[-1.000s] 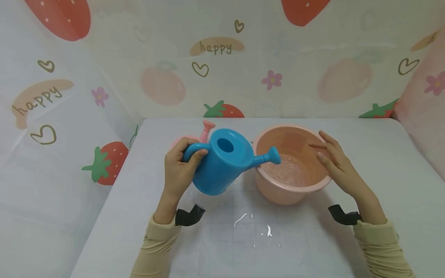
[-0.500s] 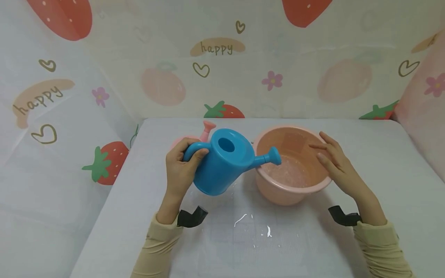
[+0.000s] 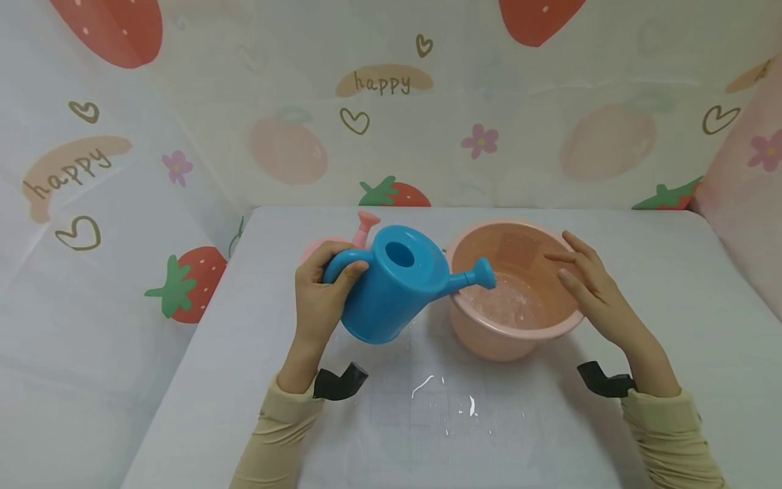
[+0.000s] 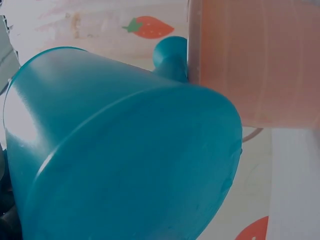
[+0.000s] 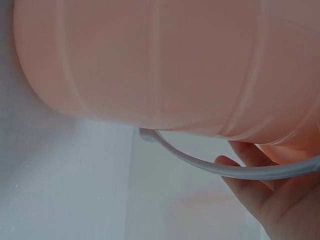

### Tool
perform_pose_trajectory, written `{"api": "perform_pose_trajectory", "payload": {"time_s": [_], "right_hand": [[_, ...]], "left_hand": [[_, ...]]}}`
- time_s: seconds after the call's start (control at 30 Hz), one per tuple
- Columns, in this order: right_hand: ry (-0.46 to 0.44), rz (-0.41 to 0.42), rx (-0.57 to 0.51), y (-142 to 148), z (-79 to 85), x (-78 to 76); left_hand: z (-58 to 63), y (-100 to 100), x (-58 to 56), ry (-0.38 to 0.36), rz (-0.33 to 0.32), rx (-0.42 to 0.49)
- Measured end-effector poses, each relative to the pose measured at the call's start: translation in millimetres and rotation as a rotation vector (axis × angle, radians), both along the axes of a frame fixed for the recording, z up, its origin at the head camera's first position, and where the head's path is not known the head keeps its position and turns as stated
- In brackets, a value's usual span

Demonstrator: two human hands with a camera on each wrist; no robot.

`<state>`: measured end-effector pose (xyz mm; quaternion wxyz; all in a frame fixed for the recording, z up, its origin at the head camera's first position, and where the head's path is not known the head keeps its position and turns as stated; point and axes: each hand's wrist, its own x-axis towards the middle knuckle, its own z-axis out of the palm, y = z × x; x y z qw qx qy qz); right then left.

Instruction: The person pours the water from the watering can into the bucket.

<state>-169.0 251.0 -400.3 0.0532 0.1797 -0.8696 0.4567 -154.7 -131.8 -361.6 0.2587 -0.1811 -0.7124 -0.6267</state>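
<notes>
My left hand (image 3: 320, 288) grips the handle of a blue watering can (image 3: 387, 299), which tilts right. Its sprinkler head (image 3: 482, 273) reaches over the left rim of a pink basin (image 3: 513, 343). Rippled water (image 3: 504, 299) lies in the bottom of this basin. In the left wrist view the underside of the can (image 4: 145, 170) fills much of the frame. My right hand (image 3: 595, 292) rests at the basin's right rim with fingers loosely spread. In the right wrist view a grey handle (image 5: 220, 170) curves from the basin across that hand.
Behind my left hand and the blue can stands a pink watering can, mostly hidden; its spout (image 3: 364, 227) shows. Water drops (image 3: 472, 406) lie on the white table (image 3: 427, 448) in front of the basin. Patterned sheets (image 3: 397, 149) enclose the table's back and sides.
The blue watering can and my left hand have shifted very slightly right. The ripples in the basin's water have changed. My right hand stays at the rim.
</notes>
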Motion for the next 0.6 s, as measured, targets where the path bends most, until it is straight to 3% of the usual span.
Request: {"api": "perform_pose_trajectory", "payload": {"time_s": [0.6], "right_hand": [[0.006,0.001,0.000,-0.4,2.0,2.0]], "left_hand": [[1.4,0.9,2.2,0.027,0.025,-0.037]]}}
